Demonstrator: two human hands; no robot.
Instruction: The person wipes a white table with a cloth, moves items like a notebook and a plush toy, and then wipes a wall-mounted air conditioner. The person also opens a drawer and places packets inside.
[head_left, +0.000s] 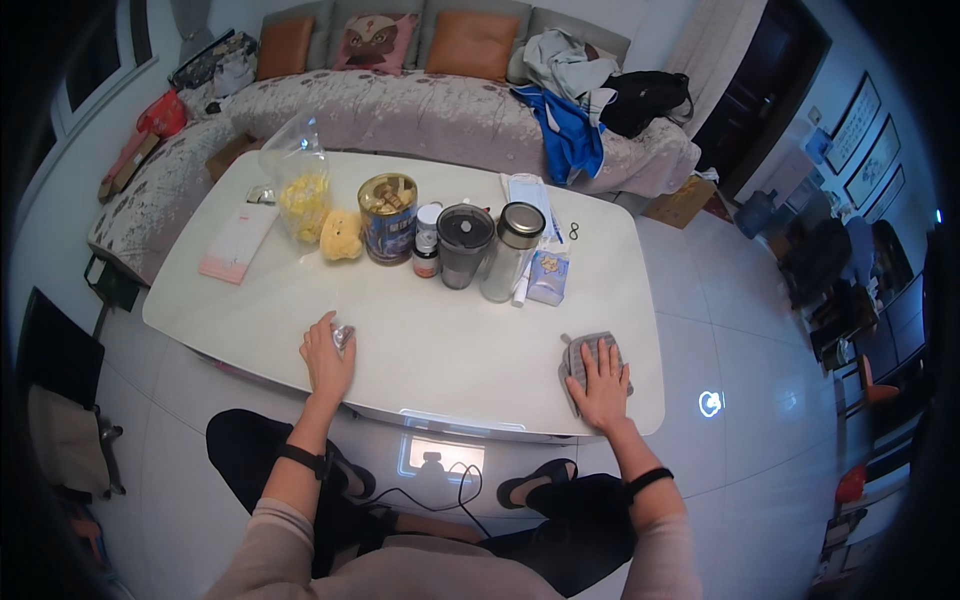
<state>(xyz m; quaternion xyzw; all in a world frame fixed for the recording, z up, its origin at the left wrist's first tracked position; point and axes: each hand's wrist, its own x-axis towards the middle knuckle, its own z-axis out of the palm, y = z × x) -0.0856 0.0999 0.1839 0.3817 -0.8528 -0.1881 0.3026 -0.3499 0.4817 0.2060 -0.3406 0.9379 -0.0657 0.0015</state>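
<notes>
My left hand (328, 362) is at the front left of the white coffee table (450, 352), its fingers curled around a small shiny silver wrapper (343, 337). Towards the table's right end, my right hand (602, 382) lies flat, fingers apart, on a folded grey striped cloth (579, 352). Behind the hands stand a dark lidded tumbler (463, 251), a clear glass bottle with a metal lid (510, 259), a small dark bottle (425, 259) and a large printed tin (388, 225). A purple tissue pack (548, 277) lies beyond the cloth.
Further left are a yellow plush toy (341, 236), a clear bag of yellow items (304, 199) and a pink-and-white packet (238, 244). A sofa (420, 105) runs along the table's far side. A black cable (465, 487) lies on the floor by my feet.
</notes>
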